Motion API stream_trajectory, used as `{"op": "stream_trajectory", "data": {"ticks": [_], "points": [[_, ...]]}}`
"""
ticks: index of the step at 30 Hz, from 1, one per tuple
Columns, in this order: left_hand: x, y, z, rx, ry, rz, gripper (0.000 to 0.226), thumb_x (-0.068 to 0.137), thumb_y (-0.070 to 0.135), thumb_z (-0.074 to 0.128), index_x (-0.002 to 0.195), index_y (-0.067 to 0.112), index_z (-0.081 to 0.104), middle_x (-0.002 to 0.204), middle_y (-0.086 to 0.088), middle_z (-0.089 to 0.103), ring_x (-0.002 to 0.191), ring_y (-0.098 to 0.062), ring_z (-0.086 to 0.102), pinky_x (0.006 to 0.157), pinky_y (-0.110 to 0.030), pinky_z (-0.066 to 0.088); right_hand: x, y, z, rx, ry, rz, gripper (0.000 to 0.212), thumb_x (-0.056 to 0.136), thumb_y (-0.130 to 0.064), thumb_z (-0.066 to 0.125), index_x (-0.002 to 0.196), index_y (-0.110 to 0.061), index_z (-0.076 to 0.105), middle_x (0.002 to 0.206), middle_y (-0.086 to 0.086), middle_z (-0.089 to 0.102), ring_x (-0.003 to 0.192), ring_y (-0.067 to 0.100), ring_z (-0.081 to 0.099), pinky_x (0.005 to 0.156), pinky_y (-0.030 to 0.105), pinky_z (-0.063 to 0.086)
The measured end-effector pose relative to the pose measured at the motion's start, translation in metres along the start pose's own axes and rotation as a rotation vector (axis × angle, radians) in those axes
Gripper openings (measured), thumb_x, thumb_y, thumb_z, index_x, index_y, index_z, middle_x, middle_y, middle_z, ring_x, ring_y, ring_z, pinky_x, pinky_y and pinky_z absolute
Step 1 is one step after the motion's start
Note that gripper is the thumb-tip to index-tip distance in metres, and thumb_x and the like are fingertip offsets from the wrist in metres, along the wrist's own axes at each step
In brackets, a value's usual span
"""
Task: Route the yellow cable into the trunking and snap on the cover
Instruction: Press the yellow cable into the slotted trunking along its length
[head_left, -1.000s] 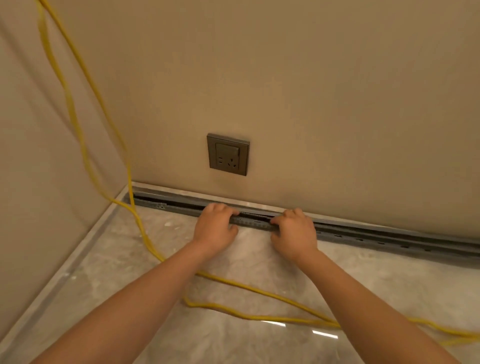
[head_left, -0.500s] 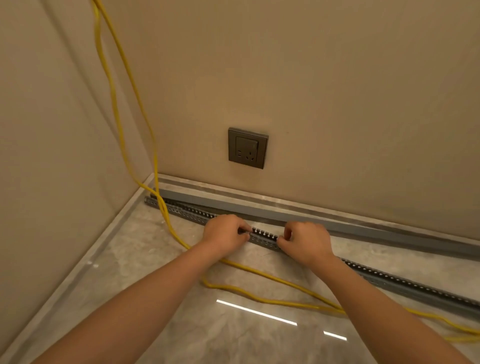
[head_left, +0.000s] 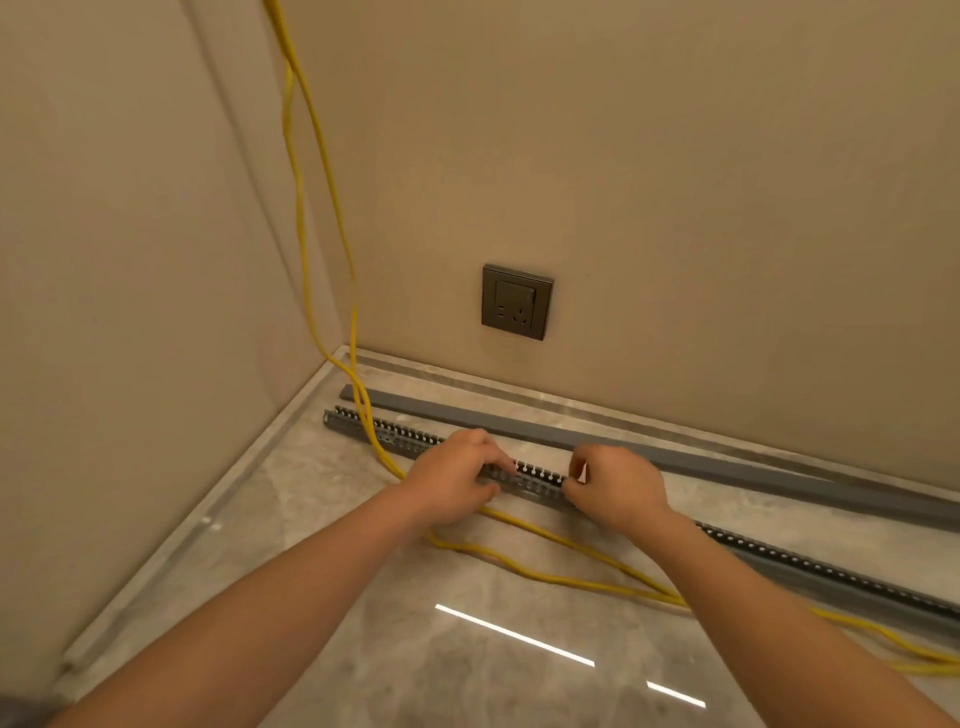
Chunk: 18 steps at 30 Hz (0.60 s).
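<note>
A long grey slotted trunking (head_left: 540, 480) lies on the marble floor, running from the left corner toward the lower right. My left hand (head_left: 457, 478) and my right hand (head_left: 618, 486) both grip its middle, a short gap between them. The grey cover strip (head_left: 519, 423) lies flat behind it, parallel, close to the wall. The yellow cable (head_left: 317, 208) hangs down the corner as two strands, crosses over the left end of the trunking and cover, then loops across the floor in front toward the lower right edge. No cable is inside the trunking.
A dark wall socket (head_left: 517, 302) sits on the back wall above the cover. Beige walls meet at a corner on the left, with a pale stone skirting strip (head_left: 218, 514) along their base. The glossy floor shows light reflections in front of my arms.
The trunking has been pulled away from the wall toward me, leaving the cover strip behind near the wall. Both hands stayed gripping its middle. The view shifted left.
</note>
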<state>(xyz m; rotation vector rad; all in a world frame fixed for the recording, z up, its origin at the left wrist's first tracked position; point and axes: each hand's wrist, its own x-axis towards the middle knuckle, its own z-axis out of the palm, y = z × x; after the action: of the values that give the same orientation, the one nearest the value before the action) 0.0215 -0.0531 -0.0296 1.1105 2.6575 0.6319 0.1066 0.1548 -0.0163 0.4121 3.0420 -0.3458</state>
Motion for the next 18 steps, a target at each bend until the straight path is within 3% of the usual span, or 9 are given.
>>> {"op": "stream_trajectory", "data": {"ticks": [6,11,14,16,18], "points": [[-0.019,-0.010,-0.007,0.146,-0.046,-0.019,0.023,0.086,0.029,0.060,0.107,0.035,0.065,0.108,0.011,0.062,0.105,-0.012,0.057,0.084,-0.031,0.049,-0.013,-0.037,0.020,0.186,-0.148,-0.215,0.021,0.078,-0.041,0.057,0.096,-0.034,0.065,0.082,-0.014,0.062,0.080,0.012,0.060,0.065,0.029,0.050],[-0.035,-0.021,-0.003,0.249,-0.219,-0.027,0.067,0.072,0.056,0.066,0.132,0.032,0.050,0.128,0.006,0.056,0.116,-0.017,0.052,0.097,-0.034,0.045,-0.028,-0.054,0.036,0.057,-0.241,-0.279,0.071,0.059,-0.063,0.065,0.123,-0.034,0.053,0.110,-0.010,0.055,0.099,0.014,0.055,0.075,0.033,0.050],[-0.041,-0.025,0.002,0.280,-0.226,-0.024,0.078,0.065,0.061,0.068,0.133,0.033,0.045,0.126,0.007,0.052,0.116,-0.015,0.049,0.097,-0.031,0.042,-0.031,-0.060,0.038,-0.027,-0.260,-0.278,0.053,0.065,-0.052,0.068,0.111,-0.029,0.057,0.104,-0.004,0.056,0.095,0.018,0.054,0.073,0.034,0.049],[-0.044,-0.027,0.003,0.317,-0.204,-0.013,0.063,0.069,0.054,0.069,0.126,0.032,0.051,0.118,0.006,0.053,0.111,-0.016,0.050,0.088,-0.029,0.041,-0.031,-0.061,0.039,-0.044,-0.250,-0.282,0.029,0.078,-0.042,0.061,0.101,-0.025,0.060,0.097,-0.001,0.062,0.091,0.020,0.057,0.068,0.032,0.047],[-0.047,-0.028,0.003,0.346,-0.187,0.001,0.043,0.077,0.051,0.064,0.113,0.029,0.057,0.110,0.004,0.057,0.105,-0.018,0.052,0.080,-0.029,0.039,-0.034,-0.060,0.042,-0.070,-0.230,-0.307,0.020,0.086,-0.036,0.050,0.094,-0.020,0.060,0.096,0.003,0.063,0.089,0.023,0.056,0.065,0.032,0.041]]}}
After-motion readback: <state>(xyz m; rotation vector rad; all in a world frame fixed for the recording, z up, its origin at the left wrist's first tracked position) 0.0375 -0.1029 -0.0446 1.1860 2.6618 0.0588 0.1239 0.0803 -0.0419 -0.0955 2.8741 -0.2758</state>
